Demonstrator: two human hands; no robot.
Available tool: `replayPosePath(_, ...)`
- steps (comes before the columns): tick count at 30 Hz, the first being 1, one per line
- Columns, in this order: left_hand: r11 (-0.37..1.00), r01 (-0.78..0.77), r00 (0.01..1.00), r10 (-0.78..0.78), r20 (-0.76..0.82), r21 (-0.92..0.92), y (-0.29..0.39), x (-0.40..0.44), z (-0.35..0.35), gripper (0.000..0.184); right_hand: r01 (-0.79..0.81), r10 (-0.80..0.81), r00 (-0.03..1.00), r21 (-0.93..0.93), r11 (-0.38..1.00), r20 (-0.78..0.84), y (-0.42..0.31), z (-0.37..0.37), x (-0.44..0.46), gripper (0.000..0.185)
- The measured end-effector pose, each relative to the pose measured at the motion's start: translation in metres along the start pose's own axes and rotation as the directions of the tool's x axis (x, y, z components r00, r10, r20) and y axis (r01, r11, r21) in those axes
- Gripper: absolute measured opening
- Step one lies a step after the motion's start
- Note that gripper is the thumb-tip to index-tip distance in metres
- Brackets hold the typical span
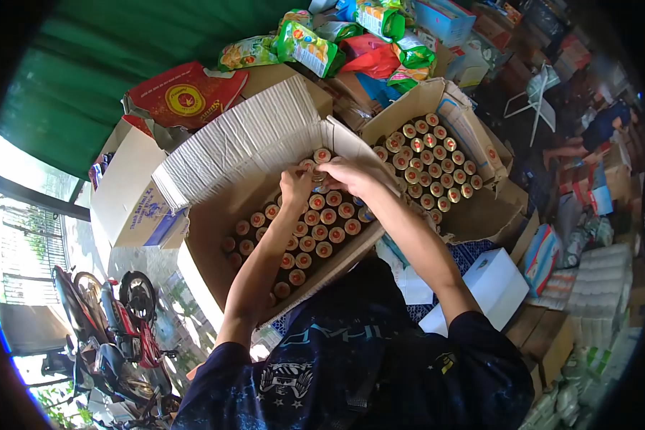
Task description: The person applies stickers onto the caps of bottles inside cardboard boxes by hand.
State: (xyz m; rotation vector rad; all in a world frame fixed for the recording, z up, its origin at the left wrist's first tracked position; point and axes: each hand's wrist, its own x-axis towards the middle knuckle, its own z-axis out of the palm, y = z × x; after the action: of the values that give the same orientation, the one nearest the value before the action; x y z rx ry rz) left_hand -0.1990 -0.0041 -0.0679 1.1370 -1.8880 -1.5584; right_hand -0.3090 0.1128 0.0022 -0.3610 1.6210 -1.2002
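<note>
Many small round jars with gold lids and red centres stand upright in rows inside the open cardboard box before me. My left hand is at the box's far end, fingers closed at a jar. Beside it, my right hand has its fingers bent around another jar, partly hidden by the fingers. A further jar stands just beyond both hands. On the right, a second open box holds more jars with the same lids.
Green snack bags are piled at the back. A red printed carton stands back left. A white box lies by my right elbow. Motorbikes are parked at left. At far right are stacked goods and part of another person.
</note>
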Motion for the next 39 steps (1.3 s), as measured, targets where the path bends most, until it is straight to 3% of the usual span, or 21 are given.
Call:
replayPosePath(3, 0.998, 0.062, 0.998, -0.062, 0.013, -0.006, -0.009, -0.006, 0.005, 0.029, 0.003, -0.002, 1.0, -0.183, 0.983, 0.006, -0.003, 0.002, -0.003, 0.023)
replayPosePath(6, 1.0, 0.018, 1.0, -0.019, -0.008, -0.013, -0.03, -0.001, 0.015, 0.028, 0.057, -0.096, 0.993, -0.464, 0.884, -0.061, 0.009, 0.004, 0.011, 0.031)
replayPosePath(9, 0.999, 0.032, 0.999, -0.031, -0.023, 0.037, -0.028, -0.006, 0.021, 0.028, -0.031, -0.055, 0.99, -0.579, 0.815, -0.131, 0.001, 0.01, -0.008, 0.036)
replayPosePath(14, 0.998, 0.027, 0.999, -0.026, -0.024, 0.059, -0.018, -0.02, 0.024, 0.029, 0.07, -0.049, 0.997, -0.467, 0.881, 0.057, 0.028, 0.004, 0.02, 0.037)
replayPosePath(18, 0.996, -0.037, 0.996, 0.044, -0.075, 0.081, -0.02, -0.022, 0.026, 0.031, 0.116, -0.106, 0.993, -0.522, 0.845, 0.048, 0.02, 0.009, 0.004, 0.037)
replayPosePath(21, 0.999, -0.011, 0.997, 0.013, -0.07, 0.035, -0.029, -0.019, 0.028, 0.031, 0.142, -0.153, 0.988, -0.599, 0.788, 0.033, 0.021, 0.013, 0.009, 0.04)
replayPosePath(23, 0.999, 0.027, 0.998, -0.028, -0.05, -0.019, -0.029, -0.021, 0.027, 0.031, 0.201, -0.177, 0.979, -0.667, 0.717, 0.105, 0.017, 0.011, 0.004, 0.043)
replayPosePath(25, 0.992, 0.081, 0.996, -0.083, -0.017, -0.095, -0.004, -0.038, 0.02, 0.032, 0.187, -0.235, 0.971, -0.706, 0.683, 0.03, 0.005, 0.018, -0.023, 0.045)
replayPosePath(26, 0.993, 0.059, 0.998, -0.062, -0.022, -0.106, -0.014, -0.035, 0.022, 0.034, 0.301, -0.383, 0.922, -0.73, 0.613, 0.058, 0.011, 0.019, -0.025, 0.047)
replayPosePath(28, 0.991, -0.135, 0.986, 0.132, -0.106, -0.016, -0.018, -0.04, 0.02, 0.029, 0.519, -0.564, 0.813, -0.618, 0.59, 0.144, 0.006, 0.017, -0.054, 0.046)
replayPosePath(30, 0.962, -0.273, 0.949, 0.264, -0.17, -0.031, -0.043, -0.026, 0.022, 0.022, 0.671, -0.662, 0.735, -0.296, 0.679, 0.147, -0.004, 0.02, -0.097, 0.037)
replayPosePath(31, 0.928, -0.362, 0.91, 0.372, -0.182, 0.085, 0.004, -0.052, 0.012, 0.018, 0.679, -0.66, 0.732, -0.267, 0.684, 0.171, -0.021, 0.014, -0.135, 0.031)
replayPosePath(32, 0.916, -0.4, 0.9, 0.396, -0.181, 0.017, 0.032, -0.061, 0.012, 0.016, 0.713, -0.698, 0.698, -0.243, 0.658, 0.16, -0.026, 0.008, -0.158, 0.031)
replayPosePath(35, 0.9, -0.433, 0.899, 0.429, -0.087, -0.046, 0.098, -0.083, 0.018, 0.017, 0.734, -0.746, 0.665, -0.151, 0.662, -0.038, -0.013, -0.023, -0.197, 0.027)
replayPosePath(37, 0.84, -0.54, 0.842, 0.539, -0.034, -0.056, 0.116, -0.084, 0.035, 0.019, 0.65, -0.646, 0.715, -0.086, 0.755, -0.265, 0.006, -0.051, -0.204, 0.026)
replayPosePath(39, 0.781, -0.624, 0.776, 0.624, 0.086, -0.034, 0.155, -0.101, 0.05, 0.016, 0.623, -0.569, 0.679, -0.046, 0.781, -0.464, 0.025, -0.084, -0.196, 0.025)
